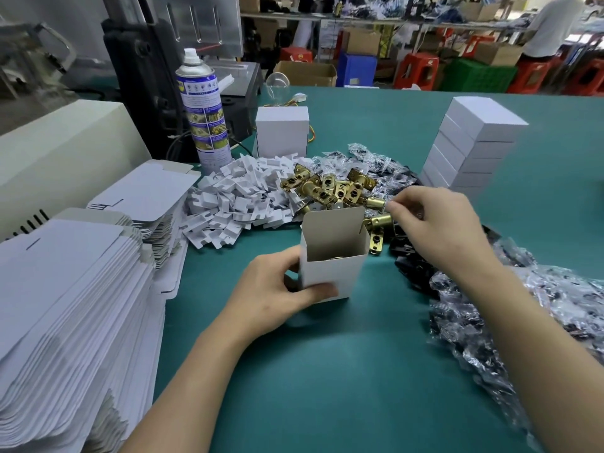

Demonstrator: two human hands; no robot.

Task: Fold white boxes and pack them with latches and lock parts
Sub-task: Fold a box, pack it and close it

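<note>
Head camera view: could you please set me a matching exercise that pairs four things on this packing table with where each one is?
Things
1. open white box
2. spray can
3. stack of closed boxes
4. brass latches

Places
A. piled up at the far right of the green mat
B. gripped by the left hand
C. upright behind the white card inserts, at the left
D. heaped just beyond the open white box

Pairs: 1-B, 2-C, 3-A, 4-D
</note>
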